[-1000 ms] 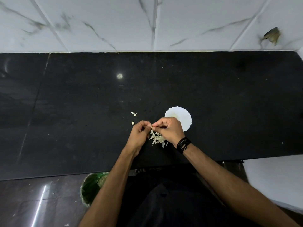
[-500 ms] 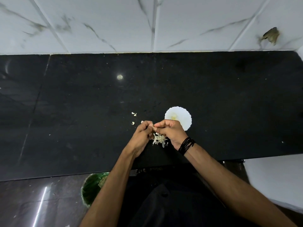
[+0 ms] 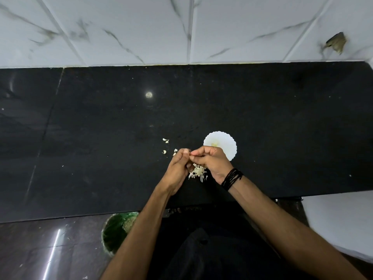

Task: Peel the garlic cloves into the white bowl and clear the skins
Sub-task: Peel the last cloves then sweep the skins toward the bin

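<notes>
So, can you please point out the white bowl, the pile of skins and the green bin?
white bowl (image 3: 227, 141): head view, bare far part of the inside.
pile of skins (image 3: 198, 172): head view, middle of the heap between the wrists.
green bin (image 3: 113, 232): head view, inside wall, on the floor below the counter.

Setting: home kitchen. Evidence: black stone countertop (image 3: 262, 122) against white marble-veined wall tiles (image 3: 141, 31); garlic skins (image 3: 198, 172) beside a white bowl (image 3: 226, 142); green waste bin (image 3: 113, 231) on the floor below.
</notes>
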Available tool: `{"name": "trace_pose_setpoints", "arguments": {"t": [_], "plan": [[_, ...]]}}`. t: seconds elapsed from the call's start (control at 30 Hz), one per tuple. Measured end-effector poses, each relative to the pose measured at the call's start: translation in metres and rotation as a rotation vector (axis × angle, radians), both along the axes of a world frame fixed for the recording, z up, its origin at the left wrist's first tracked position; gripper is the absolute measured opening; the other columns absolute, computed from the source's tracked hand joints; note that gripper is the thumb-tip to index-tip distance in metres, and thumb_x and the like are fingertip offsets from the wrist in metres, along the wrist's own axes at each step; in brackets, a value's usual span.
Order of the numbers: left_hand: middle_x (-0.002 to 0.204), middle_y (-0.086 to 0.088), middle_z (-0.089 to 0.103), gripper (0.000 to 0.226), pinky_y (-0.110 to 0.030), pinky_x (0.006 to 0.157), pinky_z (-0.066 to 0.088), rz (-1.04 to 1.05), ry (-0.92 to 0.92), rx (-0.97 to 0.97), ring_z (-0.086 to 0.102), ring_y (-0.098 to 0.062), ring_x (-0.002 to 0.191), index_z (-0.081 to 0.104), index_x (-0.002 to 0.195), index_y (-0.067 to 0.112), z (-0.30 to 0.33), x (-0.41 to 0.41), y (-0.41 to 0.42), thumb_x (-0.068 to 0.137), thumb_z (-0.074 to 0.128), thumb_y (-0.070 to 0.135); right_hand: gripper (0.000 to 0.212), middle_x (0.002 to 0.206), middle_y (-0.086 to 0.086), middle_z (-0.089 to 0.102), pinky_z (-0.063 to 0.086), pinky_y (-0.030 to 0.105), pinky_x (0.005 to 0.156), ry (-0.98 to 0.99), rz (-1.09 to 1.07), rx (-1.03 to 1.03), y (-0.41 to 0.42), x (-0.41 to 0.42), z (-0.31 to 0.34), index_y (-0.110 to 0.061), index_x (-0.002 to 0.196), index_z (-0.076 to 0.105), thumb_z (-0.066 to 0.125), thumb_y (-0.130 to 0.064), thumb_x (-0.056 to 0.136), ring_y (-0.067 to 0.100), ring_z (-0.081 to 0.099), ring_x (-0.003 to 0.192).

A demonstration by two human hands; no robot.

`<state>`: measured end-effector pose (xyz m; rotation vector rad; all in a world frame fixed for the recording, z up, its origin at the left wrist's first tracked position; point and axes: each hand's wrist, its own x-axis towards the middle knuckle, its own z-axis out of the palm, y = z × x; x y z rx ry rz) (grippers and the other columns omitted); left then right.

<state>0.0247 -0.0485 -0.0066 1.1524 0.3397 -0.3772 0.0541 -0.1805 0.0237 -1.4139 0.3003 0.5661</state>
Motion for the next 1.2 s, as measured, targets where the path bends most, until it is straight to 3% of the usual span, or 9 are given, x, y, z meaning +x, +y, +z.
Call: {"name": "trace_pose_setpoints", "arguments": {"t": [0.1,0.27,0.37,0.47,0.6,0.73,0.93,1.2], "plan": [[0.076,0.005,0.047,0.023,-0.023,0.070,0.040,0.004,-0.028,0.051,0.040,-0.004,0.069,0.049,0.096,0.013,0.000,0.002,-0.003,0.110,0.031,0.013,0.014,0.081,0.006,0.073,0.059,0.021,0.073,0.074,-0.047,0.064,0.001,0.001,0.002,0.001,0.092,0.071,0.069,0.012,0.083,0.015,0.071,0.074],[0.091,-0.009,0.043,0.020,-0.026,0.075,0.041,-0.009,-0.088,0.134,0.041,-0.011,0.079,0.048,0.103,0.008,-0.002,0.001,-0.005,0.110,0.032,0.019,0.019,0.075,0.002,0.074,0.054,0.019,0.072,0.193,-0.136,0.125,0.004,-0.003,0.002,-0.008,0.083,0.072,0.068,0.010,0.084,0.011,0.069,0.074],[0.087,-0.006,0.043,0.025,-0.028,0.073,0.041,-0.005,-0.120,0.186,0.040,-0.014,0.079,0.048,0.095,0.011,-0.002,0.002,-0.007,0.110,0.035,0.027,0.018,0.076,0.003,0.074,0.055,0.019,0.070,0.194,-0.193,0.137,0.005,-0.006,0.004,-0.008,0.083,0.073,0.069,0.009,0.084,0.011,0.069,0.074],[0.083,-0.003,0.041,0.026,-0.032,0.073,0.039,0.000,-0.149,0.274,0.038,-0.016,0.079,0.048,0.089,0.017,-0.004,0.003,-0.007,0.106,0.038,0.035,0.014,0.078,0.004,0.075,0.057,0.020,0.075,0.110,-0.245,0.096,0.008,-0.009,0.005,-0.003,0.087,0.075,0.072,0.010,0.082,0.012,0.072,0.076],[0.076,0.006,0.042,0.025,-0.026,0.065,0.037,0.064,-0.202,0.399,0.037,-0.005,0.068,0.047,0.090,0.014,-0.006,0.005,-0.009,0.109,0.037,0.024,0.013,0.084,0.002,0.077,0.058,0.025,0.081,-0.161,-0.215,-0.159,0.010,-0.011,0.002,-0.007,0.089,0.078,0.078,0.003,0.080,0.016,0.075,0.085],[0.080,0.002,0.048,0.024,-0.030,0.067,0.041,0.121,-0.205,0.490,0.043,-0.007,0.072,0.050,0.088,0.015,-0.008,0.008,-0.009,0.108,0.043,0.026,0.012,0.081,-0.007,0.077,0.055,0.014,0.074,-0.392,-0.175,-0.407,0.012,-0.012,0.002,-0.014,0.090,0.078,0.080,-0.006,0.081,0.003,0.072,0.079],[0.085,-0.005,0.063,0.022,-0.034,0.073,0.049,0.186,-0.117,0.518,0.056,-0.010,0.076,0.059,0.091,0.016,-0.006,0.007,-0.012,0.105,0.050,0.031,0.028,0.080,-0.009,0.075,0.053,0.012,0.072,-0.406,-0.212,-0.447,0.012,-0.012,0.004,-0.014,0.100,0.065,0.081,-0.007,0.078,0.000,0.072,0.073],[0.073,0.010,0.064,0.013,-0.024,0.066,0.045,0.202,-0.037,0.504,0.053,0.003,0.062,0.070,0.094,0.017,-0.004,0.009,-0.009,0.100,0.062,0.025,0.035,0.083,-0.006,0.077,0.056,0.015,0.075,-0.398,-0.179,-0.418,0.007,-0.008,0.000,-0.016,0.106,0.060,0.081,-0.006,0.079,0.003,0.073,0.076]]}}
